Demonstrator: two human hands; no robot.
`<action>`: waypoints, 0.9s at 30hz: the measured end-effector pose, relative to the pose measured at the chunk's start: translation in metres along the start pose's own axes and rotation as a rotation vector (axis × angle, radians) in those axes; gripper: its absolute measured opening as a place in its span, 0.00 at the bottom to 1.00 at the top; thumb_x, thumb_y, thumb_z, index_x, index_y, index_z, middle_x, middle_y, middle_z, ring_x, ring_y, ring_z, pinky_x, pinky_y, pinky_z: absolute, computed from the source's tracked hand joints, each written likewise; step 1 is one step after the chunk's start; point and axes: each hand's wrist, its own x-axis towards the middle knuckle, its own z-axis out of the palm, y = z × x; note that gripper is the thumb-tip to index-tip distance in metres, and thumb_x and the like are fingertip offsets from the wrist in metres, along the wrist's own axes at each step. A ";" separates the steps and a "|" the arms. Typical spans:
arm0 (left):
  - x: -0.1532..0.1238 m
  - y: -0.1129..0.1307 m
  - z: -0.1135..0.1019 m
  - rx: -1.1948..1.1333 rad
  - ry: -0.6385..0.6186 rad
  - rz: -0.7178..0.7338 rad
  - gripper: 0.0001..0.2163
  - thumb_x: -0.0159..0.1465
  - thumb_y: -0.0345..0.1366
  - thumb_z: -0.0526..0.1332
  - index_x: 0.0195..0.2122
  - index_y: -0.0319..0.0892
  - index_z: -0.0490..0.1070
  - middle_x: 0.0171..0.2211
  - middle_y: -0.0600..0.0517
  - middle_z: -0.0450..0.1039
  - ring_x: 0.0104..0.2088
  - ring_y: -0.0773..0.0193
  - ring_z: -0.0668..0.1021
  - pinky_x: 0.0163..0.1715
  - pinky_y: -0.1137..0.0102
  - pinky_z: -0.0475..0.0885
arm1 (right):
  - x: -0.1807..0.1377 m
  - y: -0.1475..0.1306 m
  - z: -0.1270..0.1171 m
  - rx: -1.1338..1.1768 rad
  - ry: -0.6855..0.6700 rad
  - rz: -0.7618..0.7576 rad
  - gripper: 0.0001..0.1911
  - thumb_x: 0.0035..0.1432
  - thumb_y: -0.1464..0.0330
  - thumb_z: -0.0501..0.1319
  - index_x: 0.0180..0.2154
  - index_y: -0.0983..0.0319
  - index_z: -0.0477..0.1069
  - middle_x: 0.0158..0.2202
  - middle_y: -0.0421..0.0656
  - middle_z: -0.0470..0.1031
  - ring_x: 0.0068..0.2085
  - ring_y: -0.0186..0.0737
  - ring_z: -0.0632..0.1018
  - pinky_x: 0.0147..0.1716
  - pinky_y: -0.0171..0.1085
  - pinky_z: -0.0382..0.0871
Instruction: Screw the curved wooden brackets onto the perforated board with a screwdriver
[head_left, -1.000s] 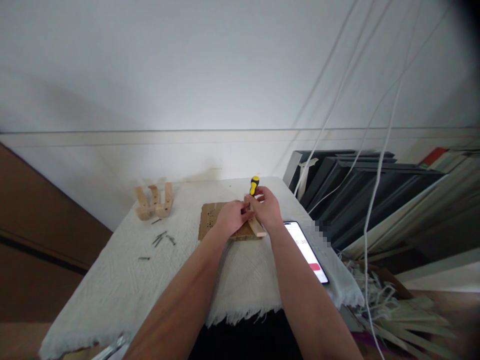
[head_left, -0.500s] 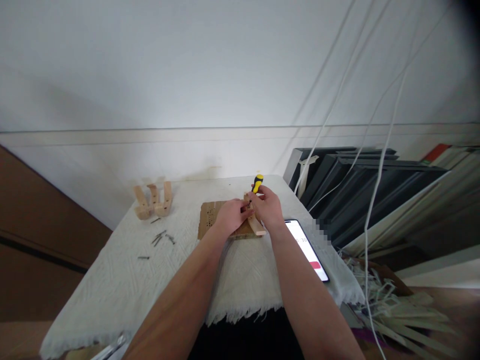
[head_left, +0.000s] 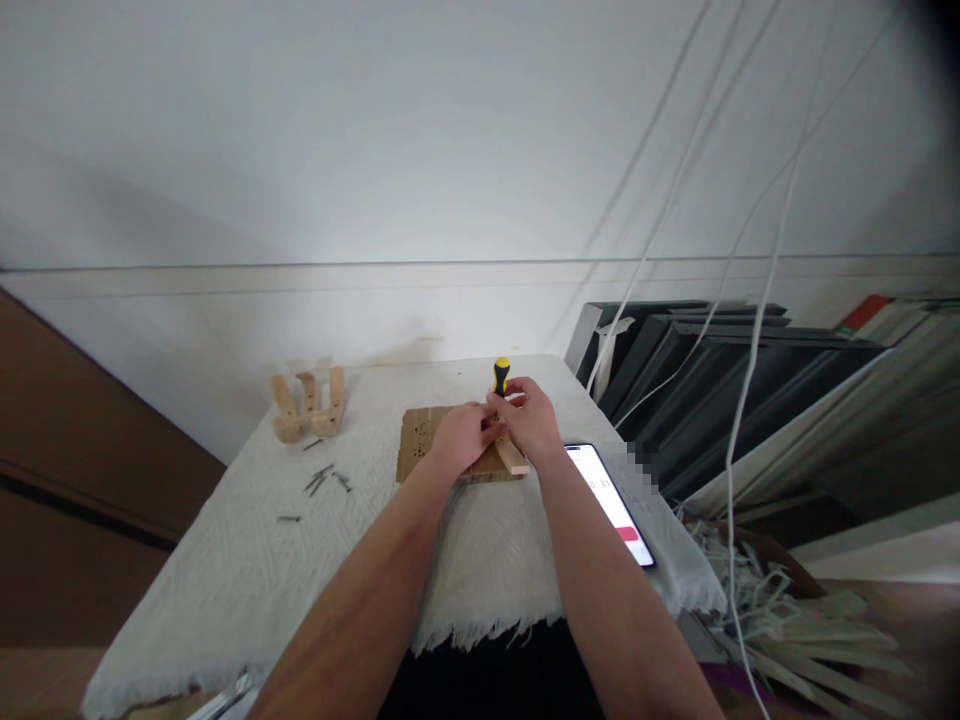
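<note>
I see a table (head_left: 225, 600) under a white fringed cloth (head_left: 480, 560). On it lie a wooden board (head_left: 420, 440) at the centre, a phone (head_left: 611, 500) to the right — screen lit — loose screws (head_left: 322, 480) to the left, and wooden pieces (head_left: 307, 405) at the far left.

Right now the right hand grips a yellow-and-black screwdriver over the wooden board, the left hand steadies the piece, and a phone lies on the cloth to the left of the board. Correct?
Not quite. In the head view the phone lies to the right of the wooden board, beside the right forearm. The rest holds: the right hand grips the screwdriver and the left hand steadies the piece.
</note>
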 end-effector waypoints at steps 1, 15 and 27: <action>0.000 0.001 -0.001 -0.003 0.001 -0.001 0.17 0.66 0.46 0.54 0.40 0.40 0.76 0.35 0.46 0.76 0.33 0.60 0.76 0.33 0.70 0.66 | 0.000 0.000 0.000 -0.010 -0.006 0.012 0.16 0.46 0.58 0.64 0.36 0.60 0.71 0.34 0.42 0.76 0.28 0.36 0.74 0.28 0.37 0.69; -0.002 0.003 -0.003 0.010 -0.008 -0.013 0.17 0.66 0.46 0.54 0.39 0.40 0.77 0.35 0.45 0.76 0.34 0.59 0.77 0.35 0.69 0.67 | 0.003 0.008 0.001 -0.068 0.025 -0.112 0.17 0.52 0.60 0.60 0.42 0.60 0.73 0.40 0.43 0.76 0.31 0.36 0.72 0.35 0.39 0.69; -0.002 0.002 -0.002 0.006 -0.004 -0.003 0.16 0.66 0.45 0.54 0.42 0.41 0.76 0.36 0.45 0.76 0.35 0.59 0.77 0.36 0.69 0.67 | 0.000 0.003 0.001 -0.022 0.024 -0.105 0.24 0.50 0.61 0.61 0.50 0.60 0.67 0.44 0.45 0.76 0.31 0.35 0.73 0.34 0.38 0.68</action>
